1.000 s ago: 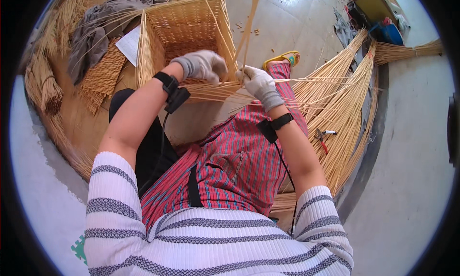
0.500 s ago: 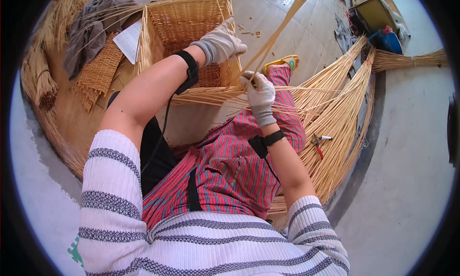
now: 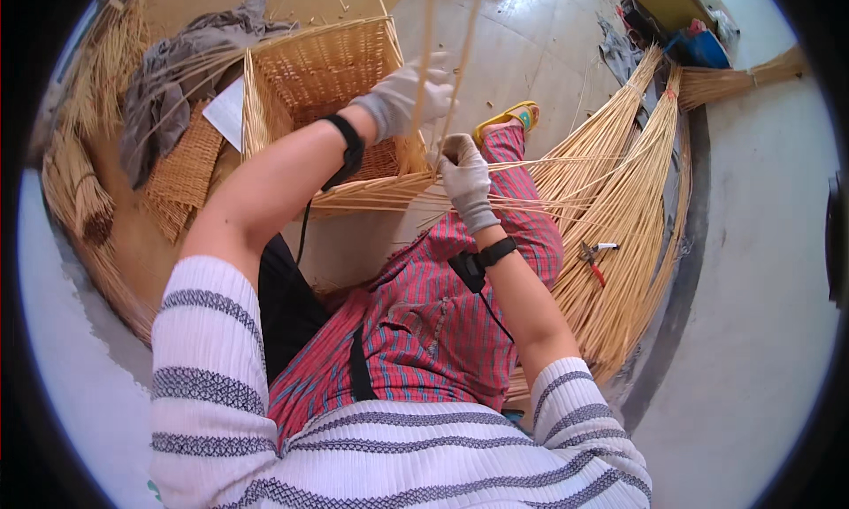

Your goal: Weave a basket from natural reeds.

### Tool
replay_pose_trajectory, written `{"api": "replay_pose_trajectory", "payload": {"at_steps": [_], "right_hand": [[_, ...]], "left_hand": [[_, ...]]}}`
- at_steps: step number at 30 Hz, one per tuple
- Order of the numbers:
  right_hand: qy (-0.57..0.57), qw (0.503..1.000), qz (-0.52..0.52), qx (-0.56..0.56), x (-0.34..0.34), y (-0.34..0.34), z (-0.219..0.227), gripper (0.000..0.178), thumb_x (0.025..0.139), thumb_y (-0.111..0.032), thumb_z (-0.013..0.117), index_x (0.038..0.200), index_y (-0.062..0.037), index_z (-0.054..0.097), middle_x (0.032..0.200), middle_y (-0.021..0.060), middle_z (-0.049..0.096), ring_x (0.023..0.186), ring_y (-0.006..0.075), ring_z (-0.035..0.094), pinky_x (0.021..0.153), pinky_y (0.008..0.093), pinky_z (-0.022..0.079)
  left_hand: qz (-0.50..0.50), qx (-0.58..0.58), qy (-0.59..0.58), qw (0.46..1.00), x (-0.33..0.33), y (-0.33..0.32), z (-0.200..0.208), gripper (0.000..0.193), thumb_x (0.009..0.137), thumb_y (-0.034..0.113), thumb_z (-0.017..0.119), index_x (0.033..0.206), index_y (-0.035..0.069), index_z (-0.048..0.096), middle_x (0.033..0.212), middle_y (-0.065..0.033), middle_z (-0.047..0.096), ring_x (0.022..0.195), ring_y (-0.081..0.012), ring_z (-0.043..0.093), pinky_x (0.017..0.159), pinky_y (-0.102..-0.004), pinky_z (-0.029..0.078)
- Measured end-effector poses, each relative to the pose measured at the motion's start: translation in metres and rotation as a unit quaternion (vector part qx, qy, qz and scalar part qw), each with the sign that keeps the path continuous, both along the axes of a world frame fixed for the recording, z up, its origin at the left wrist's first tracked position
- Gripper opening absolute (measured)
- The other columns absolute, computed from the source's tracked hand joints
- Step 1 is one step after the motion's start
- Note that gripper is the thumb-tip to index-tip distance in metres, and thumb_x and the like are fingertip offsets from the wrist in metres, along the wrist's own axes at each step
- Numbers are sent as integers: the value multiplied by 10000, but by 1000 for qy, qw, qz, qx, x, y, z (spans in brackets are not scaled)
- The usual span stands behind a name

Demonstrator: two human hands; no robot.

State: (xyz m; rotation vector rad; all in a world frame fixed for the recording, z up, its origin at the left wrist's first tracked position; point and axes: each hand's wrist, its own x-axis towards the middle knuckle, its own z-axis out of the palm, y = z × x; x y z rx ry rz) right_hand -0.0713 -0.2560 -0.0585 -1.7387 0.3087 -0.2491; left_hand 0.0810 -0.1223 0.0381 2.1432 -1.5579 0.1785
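Note:
A square wicker basket (image 3: 332,65) of tan woven canes stands in front of me, its open top showing the inner walls. My left hand (image 3: 411,95), in a pale work glove, is over the basket's right side with its fingers stretched out and apart, slightly blurred. At the near right corner, my gloved right hand (image 3: 465,175) is closed, thumb and fingers pinching the wicker strands (image 3: 449,111) that rise from the rim. The strands' upper ends are smeared by motion. Other loose canes stick out rightward from the basket's near edge, below and behind my right hand.
Large bundles of long canes (image 3: 610,208) fan out at right, with red-handled pruning shears (image 3: 592,263) on them. More bundles (image 3: 84,186) lie at far left, near a grey cloth (image 3: 172,71) and flat woven panels (image 3: 186,168). A blue container (image 3: 703,49) sits at back right.
The upright strands have swung from a rightward slant to nearly upright. My left hand's fingers have spread from a pointing shape, while my right hand keeps its pinch at the corner.

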Motion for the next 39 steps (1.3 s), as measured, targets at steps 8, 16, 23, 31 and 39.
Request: {"api": "replay_pose_trajectory", "payload": {"at_steps": [8,16,23,31,39], "right_hand": [[35,995,78,-44,-2,1,23,198,1008,-114,691,1162,8,720,1003,83,774,919,116,696,835,300,565],[27,992,39,-119,-1,6,35,269,984,-279,700,1090,-37,750,994,166,772,926,281,743,859,386,570],[53,988,4,-146,8,10,36,352,986,-388,639,1068,-70,763,1025,177,764,998,366,723,887,460,557],[47,987,-14,-154,9,15,36,343,994,-362,653,1079,-44,751,1021,193,755,991,374,719,890,438,554],[55,994,-8,-92,14,13,34,297,998,-322,662,1060,-49,759,967,185,761,892,326,735,837,401,558]], "left_hand": [[185,-55,38,980,-43,55,-1,126,861,133,776,985,146,761,926,-93,742,879,-309,722,762,-421,554],[263,-166,538,784,-79,63,-29,263,994,35,703,1254,41,742,927,10,707,812,-102,641,688,-267,555],[232,-85,477,843,-95,50,-40,457,1024,17,640,1477,80,618,1082,-55,679,842,-116,629,746,-263,544],[158,-64,337,926,-87,57,-56,467,1000,-10,622,1464,40,612,1339,-209,691,1216,-298,665,1045,-361,510],[96,-20,295,950,-93,73,-51,408,1009,14,596,1415,26,638,1157,-195,689,1099,-265,676,964,-363,522]]}}
